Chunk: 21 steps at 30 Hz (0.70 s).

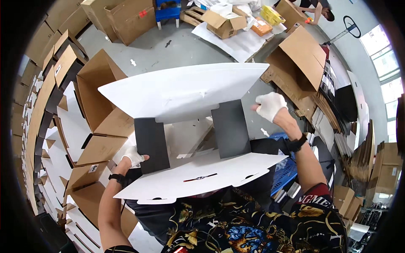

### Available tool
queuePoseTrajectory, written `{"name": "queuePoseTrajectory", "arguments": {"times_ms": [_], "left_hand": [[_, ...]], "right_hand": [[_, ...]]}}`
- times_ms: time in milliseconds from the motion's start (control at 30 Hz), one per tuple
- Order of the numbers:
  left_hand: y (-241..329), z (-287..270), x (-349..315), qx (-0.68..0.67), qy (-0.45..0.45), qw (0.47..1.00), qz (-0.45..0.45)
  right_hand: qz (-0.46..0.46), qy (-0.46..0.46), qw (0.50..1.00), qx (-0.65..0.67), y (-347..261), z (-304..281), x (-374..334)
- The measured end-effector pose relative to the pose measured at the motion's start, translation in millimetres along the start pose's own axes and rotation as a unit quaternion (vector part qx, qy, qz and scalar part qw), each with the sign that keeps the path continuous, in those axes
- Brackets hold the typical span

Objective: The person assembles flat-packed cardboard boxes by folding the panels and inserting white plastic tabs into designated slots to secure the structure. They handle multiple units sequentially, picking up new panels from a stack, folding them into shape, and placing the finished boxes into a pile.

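A white cardboard box [185, 92] with black inner side flaps stands unfolded in front of my body, its middle open so the floor shows through. White gloves with bare fingertips cover both hands. My left hand [134, 157] grips the box's left side, its thumb beside the left black flap [152, 143]; the other fingers are partly hidden. Raised off to the right of the right black flap [231, 128], my right hand [270, 106] is closed with its fingers curled, apart from the box. Nothing shows in it.
Brown cartons [103, 92] and rows of white-lined boxes line the left. A blue crate [283, 173] sits by my right side. Flat cardboard [327, 111] is stacked at right. Beyond are a blue stool [167, 12], an open carton [223, 24] and another person [318, 8].
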<state>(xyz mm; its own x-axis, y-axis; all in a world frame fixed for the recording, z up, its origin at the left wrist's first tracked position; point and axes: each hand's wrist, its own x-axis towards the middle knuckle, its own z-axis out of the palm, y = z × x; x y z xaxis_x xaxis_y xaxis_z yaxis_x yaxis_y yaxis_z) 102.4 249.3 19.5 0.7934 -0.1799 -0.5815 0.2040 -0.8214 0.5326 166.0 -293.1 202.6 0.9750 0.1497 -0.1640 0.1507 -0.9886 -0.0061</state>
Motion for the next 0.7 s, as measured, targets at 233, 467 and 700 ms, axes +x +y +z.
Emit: {"name": "queuePoseTrajectory", "arguments": {"times_ms": [233, 467, 700], "left_hand": [[1, -4, 7, 0.008, -0.026, 0.997, 0.070], [62, -132, -64, 0.277, 0.016, 0.960, -0.021], [288, -177, -98, 0.241, 0.327, 0.852, 0.331]], "right_hand": [[-0.237, 0.285, 0.917, 0.145, -52, -93, 46], [-0.174, 0.038, 0.979, 0.101, -63, -77, 78], [-0.182, 0.023, 0.979, 0.087, -46, -68, 75]]}}
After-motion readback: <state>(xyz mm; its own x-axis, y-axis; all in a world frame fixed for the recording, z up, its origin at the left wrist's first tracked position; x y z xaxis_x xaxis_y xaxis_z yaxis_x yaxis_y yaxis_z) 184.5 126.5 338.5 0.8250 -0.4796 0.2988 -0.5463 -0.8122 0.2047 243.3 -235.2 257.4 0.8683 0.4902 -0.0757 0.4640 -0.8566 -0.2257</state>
